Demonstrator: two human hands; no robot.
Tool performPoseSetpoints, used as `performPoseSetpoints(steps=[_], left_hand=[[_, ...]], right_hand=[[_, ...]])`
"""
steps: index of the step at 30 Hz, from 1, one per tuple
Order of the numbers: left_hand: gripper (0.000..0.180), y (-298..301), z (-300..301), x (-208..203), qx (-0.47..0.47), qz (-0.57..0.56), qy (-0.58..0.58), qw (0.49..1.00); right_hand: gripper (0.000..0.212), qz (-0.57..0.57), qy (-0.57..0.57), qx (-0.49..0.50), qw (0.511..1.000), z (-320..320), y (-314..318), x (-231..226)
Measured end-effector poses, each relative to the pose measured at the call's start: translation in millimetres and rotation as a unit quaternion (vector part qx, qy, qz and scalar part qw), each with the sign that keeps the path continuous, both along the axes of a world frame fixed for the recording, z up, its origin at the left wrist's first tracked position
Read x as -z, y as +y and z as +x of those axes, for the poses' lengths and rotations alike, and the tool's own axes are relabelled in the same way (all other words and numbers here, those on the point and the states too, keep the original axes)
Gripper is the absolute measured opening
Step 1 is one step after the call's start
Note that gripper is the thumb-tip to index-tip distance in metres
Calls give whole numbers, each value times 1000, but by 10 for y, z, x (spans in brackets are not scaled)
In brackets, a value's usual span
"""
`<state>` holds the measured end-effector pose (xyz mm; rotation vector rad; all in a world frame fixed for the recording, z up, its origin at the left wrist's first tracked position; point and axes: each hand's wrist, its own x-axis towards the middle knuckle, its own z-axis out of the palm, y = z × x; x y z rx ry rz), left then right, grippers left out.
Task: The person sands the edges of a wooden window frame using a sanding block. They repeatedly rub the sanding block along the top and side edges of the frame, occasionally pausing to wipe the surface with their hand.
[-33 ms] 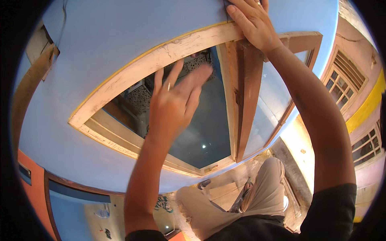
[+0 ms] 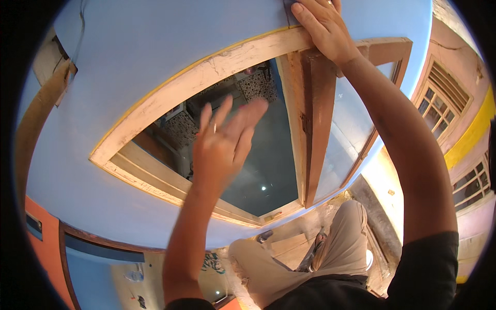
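Observation:
My left hand (image 2: 221,150) is raised in front of the window opening, fingers apart and a ring on one finger. Motion blurs its fingertips, and I see nothing held in it. Around the opening runs a worn, pale wooden window frame (image 2: 217,64) set in a light blue wall (image 2: 150,44). My right hand (image 2: 328,31) rests at the frame's upper right corner, its thumb against the wall beside a thin dark line. Its other fingertips run past the picture's top edge. Just below my right wrist, a brown wooden casement sash (image 2: 323,119) with glass stands swung outward.
Inside the opening lie a grey-green floor (image 2: 266,160) and speckled tiled surfaces. At far left a brown wooden piece (image 2: 44,98) juts near a wall gap. Below are my bent legs (image 2: 338,243) and a board (image 2: 292,250). A pink house with windows (image 2: 439,108) stands right.
My left hand has dropped slightly, its fingertips coming away from the frame's upper bar. The right hand stays in place.

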<state>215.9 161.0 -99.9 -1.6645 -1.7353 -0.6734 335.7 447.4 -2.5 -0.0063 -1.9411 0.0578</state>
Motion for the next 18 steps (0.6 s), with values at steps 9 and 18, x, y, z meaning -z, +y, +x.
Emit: performPoseSetpoints(steps=[9, 18], left_hand=[[50, -1109, 718, 1509, 54, 126, -784, 606], [50, -1297, 1190, 2118, -22, 60, -820, 568]], right_hand=[[26, -432, 160, -153, 874, 227, -1073, 1334], [38, -530, -248, -293, 756, 911, -2450, 3053]])
